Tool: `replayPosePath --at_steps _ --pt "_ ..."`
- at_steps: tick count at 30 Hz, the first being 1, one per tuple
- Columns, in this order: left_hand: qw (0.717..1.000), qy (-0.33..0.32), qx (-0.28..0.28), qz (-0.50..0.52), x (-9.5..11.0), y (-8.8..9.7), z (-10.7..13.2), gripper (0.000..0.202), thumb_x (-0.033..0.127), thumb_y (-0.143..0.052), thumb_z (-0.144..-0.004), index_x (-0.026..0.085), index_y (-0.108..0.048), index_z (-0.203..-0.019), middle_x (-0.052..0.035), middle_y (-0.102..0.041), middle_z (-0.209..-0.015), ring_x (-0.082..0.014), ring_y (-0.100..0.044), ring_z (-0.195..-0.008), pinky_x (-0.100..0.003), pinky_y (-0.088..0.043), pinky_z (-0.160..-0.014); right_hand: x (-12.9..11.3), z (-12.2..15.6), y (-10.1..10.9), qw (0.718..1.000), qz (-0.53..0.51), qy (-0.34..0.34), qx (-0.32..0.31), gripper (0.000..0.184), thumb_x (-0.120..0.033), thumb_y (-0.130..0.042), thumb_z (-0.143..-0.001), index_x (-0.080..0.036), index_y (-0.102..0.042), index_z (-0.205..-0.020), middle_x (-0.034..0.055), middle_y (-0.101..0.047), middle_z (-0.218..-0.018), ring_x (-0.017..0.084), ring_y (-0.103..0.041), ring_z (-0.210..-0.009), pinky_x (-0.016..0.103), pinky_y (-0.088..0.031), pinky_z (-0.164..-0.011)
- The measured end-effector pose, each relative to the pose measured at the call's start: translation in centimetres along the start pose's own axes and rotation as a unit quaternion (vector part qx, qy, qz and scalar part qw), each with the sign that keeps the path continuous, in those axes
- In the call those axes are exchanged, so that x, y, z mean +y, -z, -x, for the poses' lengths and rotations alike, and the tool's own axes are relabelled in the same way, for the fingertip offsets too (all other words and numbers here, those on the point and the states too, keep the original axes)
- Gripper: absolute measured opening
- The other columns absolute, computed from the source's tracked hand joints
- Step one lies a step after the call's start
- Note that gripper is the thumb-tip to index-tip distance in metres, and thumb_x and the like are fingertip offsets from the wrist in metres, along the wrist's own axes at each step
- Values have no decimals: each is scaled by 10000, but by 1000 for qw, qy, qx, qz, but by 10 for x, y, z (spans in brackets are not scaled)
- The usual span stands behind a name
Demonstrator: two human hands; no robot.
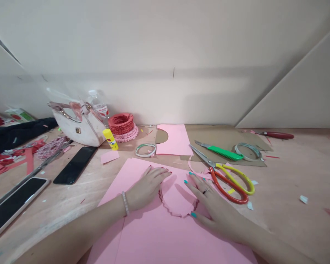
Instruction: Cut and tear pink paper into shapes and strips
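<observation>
Paper-strewn wooden table (287,172), pale wall (165,40)

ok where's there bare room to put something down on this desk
The widest bare wood lies right of the orange-and-yellow scissors, with only a few paper scraps on it. A narrower strip runs between the black phone and the pink card. It's crowded at the far left, around the white handbag and the red paper scraps.
</observation>
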State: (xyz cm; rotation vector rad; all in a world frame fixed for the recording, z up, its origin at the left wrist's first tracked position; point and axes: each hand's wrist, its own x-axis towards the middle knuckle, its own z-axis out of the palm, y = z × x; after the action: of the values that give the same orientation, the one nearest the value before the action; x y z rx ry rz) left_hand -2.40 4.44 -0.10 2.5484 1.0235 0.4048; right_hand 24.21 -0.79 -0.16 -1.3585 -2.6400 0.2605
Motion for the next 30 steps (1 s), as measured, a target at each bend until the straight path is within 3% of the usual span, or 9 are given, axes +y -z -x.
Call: replayPosePath --at_steps 8,14,17,20,22,24,25,27,30 --pt "994 -14 58 97 1 3 2 442 78 -308 -871 192 -409 -1286 -90 -466 -1320 -160 -417 -1216 -372 -346 -1050 4 1 -2 999 -49 -3 5 745 -505 -517 -812 -222 -234 -1441 150 -323 -1444 298 -310 -1313 489 -363 -1005" --pt "989 -5 70 133 -3 1 5 475 55 -306 -832 189 -431 -1270 -74 -498 -1296 -156 -446 -1197 -352 -364 -1038 11 2 3 992 -124 -19 29 660 -474 -494 -831 -216 -313 -1411 140 -433 -1380 291 -419 -1247 456 -420 -961" --pt "992 -18 53 109 1 5 4 523 38 -351 -755 172 -450 -1250 -79 -513 -1273 -173 -448 -1186 -361 -362 -1027 20 3 0 977 -196 -36 73 521 -429 -350 -906 -210 -371 -1378 120 -478 -1348 259 -446 -1231 430 -431 -955" --pt "996 -39 38 69 7 8 2 527 95 -467 -719 191 -456 -1237 -66 -562 -1187 -195 -496 -1095 -378 -346 -1012 31 3 -10 954 -239 -70 165 461 -415 -244 -931 -231 -527 -1245 92 -616 -1180 247 -551 -1115 401 -484 -895" --pt "997 -49 39 50 11 7 1 381 178 -517 -762 199 -516 -1142 -55 -609 -1057 -193 -536 -978 -376 -352 -977 35 1 -17 939 -242 -120 213 468 -455 -231 -923 -253 -631 -1058 79 -678 -997 257 -613 -975 387 -522 -812" --pt "997 -39 49 43 13 4 0 148 243 -500 -814 179 -579 -922 -49 -620 -882 -181 -544 -846 -330 -394 -874 35 -2 -21 933 -244 -156 215 453 -485 -260 -911 -261 -651 -864 64 -675 -821 253 -629 -829 360 -531 -718" --pt "997 -27 51 49 14 2 0 122 254 -486 -827 172 -572 -799 -40 -603 -794 -169 -533 -778 -295 -405 -800 33 -3 -22 933 -246 -164 207 446 -490 -275 -908 -256 -632 -776 55 -653 -743 242 -620 -755 347 -526 -668" --pt "995 7 48 82 16 0 -1 217 247 -469 -826 166 -497 -627 -12 -537 -663 -137 -484 -659 -242 -379 -668 27 -5 -20 930 -255 -172 199 462 -506 -293 -903 -233 -541 -625 33 -584 -617 209 -569 -617 322 -495 -565" --pt "980 71 38 180 18 -2 -2 282 239 -447 -820 161 -396 -554 26 -432 -580 -100 -399 -571 -211 -317 -572 17 -7 -13 911 -303 -198 195 464 -563 -344 -867 -211 -434 -580 5 -509 -576 167 -500 -569 289 -451 -523"
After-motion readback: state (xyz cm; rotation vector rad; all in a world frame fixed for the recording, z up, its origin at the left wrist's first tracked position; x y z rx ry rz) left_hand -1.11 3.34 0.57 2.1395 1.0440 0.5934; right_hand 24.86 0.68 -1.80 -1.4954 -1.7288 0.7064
